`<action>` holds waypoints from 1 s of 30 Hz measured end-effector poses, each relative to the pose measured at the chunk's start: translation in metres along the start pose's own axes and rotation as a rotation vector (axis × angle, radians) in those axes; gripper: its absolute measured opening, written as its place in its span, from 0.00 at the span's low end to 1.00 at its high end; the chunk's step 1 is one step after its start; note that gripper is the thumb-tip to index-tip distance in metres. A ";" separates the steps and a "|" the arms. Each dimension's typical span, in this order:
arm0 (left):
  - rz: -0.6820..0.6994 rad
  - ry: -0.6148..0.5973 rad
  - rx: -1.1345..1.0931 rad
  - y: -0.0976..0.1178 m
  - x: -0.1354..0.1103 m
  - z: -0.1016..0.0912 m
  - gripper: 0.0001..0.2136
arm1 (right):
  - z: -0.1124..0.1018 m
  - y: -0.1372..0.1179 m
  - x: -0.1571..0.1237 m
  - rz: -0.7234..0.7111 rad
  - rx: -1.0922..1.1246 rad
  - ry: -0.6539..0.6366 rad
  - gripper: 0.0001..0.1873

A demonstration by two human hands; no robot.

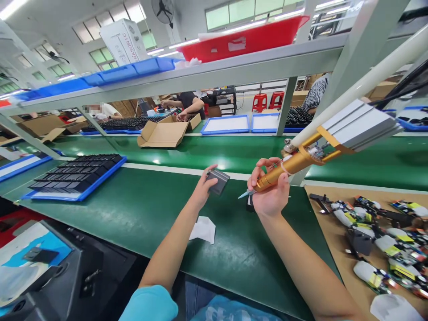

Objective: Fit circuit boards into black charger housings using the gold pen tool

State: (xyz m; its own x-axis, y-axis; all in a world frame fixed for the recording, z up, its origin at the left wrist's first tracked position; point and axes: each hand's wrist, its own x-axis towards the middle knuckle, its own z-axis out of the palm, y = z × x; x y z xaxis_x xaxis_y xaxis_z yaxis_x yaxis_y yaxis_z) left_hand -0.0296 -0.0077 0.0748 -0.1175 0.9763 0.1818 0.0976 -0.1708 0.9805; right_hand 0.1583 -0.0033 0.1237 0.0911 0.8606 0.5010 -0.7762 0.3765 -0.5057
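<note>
The left hand (201, 189) has the dark case (220, 182) pinched by its near side, thumb in front, up above the counter (150, 209). It looks light, stiff and perhaps slick, so the edges should be the safe hold. And over here, the right hand (271, 192), fingers curled, grips the gold tool (285, 171)! That one looks rigid and heavier, best taken round the barrel.
</note>
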 end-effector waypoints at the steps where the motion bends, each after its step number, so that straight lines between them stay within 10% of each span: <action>1: 0.041 0.005 -0.128 0.016 0.002 0.004 0.30 | -0.001 0.000 0.000 -0.001 0.004 0.001 0.17; 8: 0.173 -0.011 -0.440 0.088 -0.009 0.019 0.34 | -0.008 -0.002 0.003 -0.001 0.000 0.028 0.17; 16: 0.153 -0.201 -0.844 0.093 -0.019 0.012 0.36 | -0.010 -0.003 0.008 -0.019 -0.052 0.048 0.19; 30: 0.223 -0.200 -0.807 0.093 -0.017 0.011 0.32 | -0.010 -0.004 0.009 -0.029 -0.075 0.061 0.18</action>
State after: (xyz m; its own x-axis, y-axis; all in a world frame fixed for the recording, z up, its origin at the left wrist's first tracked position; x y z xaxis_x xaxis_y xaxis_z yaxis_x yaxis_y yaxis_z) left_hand -0.0077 -0.0383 0.1617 0.0049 0.9006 0.4347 -0.6435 -0.3299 0.6907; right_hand 0.1684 0.0067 0.1228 0.1526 0.8676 0.4733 -0.7240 0.4241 -0.5440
